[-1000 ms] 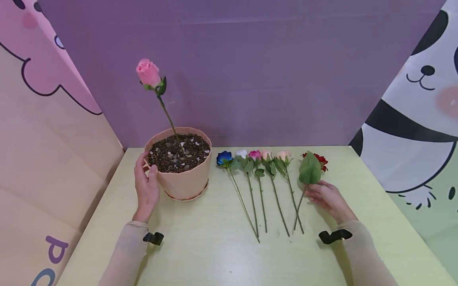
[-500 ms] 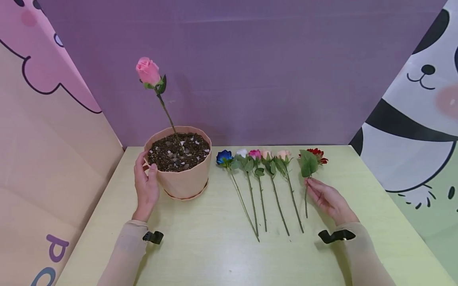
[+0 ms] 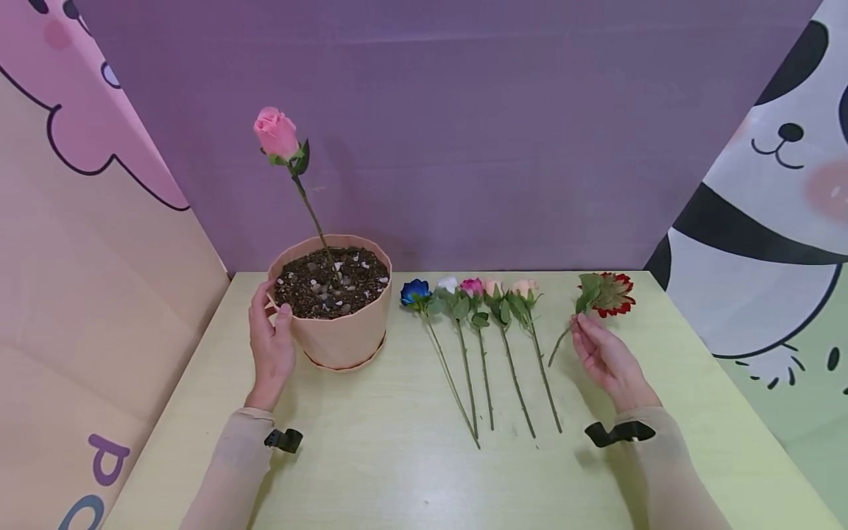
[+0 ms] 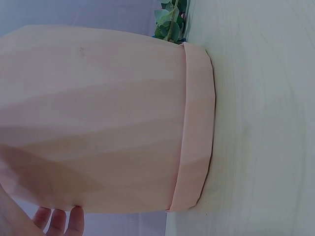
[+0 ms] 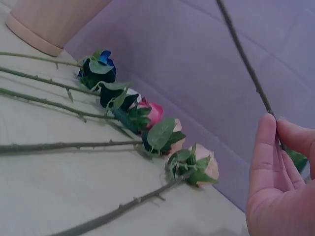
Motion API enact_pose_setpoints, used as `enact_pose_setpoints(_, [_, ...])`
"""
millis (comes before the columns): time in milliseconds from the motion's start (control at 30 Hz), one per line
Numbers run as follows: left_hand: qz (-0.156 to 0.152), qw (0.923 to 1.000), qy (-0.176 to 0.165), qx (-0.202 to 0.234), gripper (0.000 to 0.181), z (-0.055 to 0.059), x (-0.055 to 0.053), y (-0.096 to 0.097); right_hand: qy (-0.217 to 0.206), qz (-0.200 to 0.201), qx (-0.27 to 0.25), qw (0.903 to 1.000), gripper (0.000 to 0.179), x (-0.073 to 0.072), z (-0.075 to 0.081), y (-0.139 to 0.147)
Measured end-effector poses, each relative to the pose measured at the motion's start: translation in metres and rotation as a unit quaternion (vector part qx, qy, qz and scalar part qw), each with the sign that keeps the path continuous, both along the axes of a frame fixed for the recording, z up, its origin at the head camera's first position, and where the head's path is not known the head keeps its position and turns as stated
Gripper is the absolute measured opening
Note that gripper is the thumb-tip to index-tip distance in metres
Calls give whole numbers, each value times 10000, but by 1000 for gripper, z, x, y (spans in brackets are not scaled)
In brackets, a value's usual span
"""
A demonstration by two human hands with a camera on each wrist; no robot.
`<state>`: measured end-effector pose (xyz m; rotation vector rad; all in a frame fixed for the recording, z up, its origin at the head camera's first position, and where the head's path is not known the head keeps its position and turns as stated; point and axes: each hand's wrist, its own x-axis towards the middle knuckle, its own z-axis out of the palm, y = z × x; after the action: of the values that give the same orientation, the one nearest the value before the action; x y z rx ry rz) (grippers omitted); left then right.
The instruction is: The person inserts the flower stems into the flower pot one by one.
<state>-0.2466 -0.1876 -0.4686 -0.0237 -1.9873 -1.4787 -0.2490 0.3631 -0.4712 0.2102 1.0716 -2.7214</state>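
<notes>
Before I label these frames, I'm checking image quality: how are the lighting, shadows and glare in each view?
Head: bright, with a soft shadow beside the right sleeve and a faint glare spot low on the table; left wrist: dimmer, shaded bands across the flowerpot; right wrist: dim too, the blue rose dark beneath its petals.

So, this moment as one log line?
left fingers: touch pot; right fingers: pinch red flower; pink rose: in pot; five flowers: on table

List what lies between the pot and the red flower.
In the head view, going from the pot to the red flower: a blue flower, white flower, magenta flower, then two peach flowers.
</notes>
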Motion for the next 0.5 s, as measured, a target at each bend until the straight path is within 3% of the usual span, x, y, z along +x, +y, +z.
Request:
enact_pose_setpoints(167, [0,10000,-35,2,56,-1,0,0,49,-248,129,9996,16,-3,14,-8])
enact_pose_setpoints(367, [-9,10000,-78,9,55,0,1,0,110,-380,312,9987,38,-3,32,-22])
enact_pose_setpoints(500, [-11,9999,-101,15,55,1,1,0,304,-421,318,9981,37,-4,39,-34])
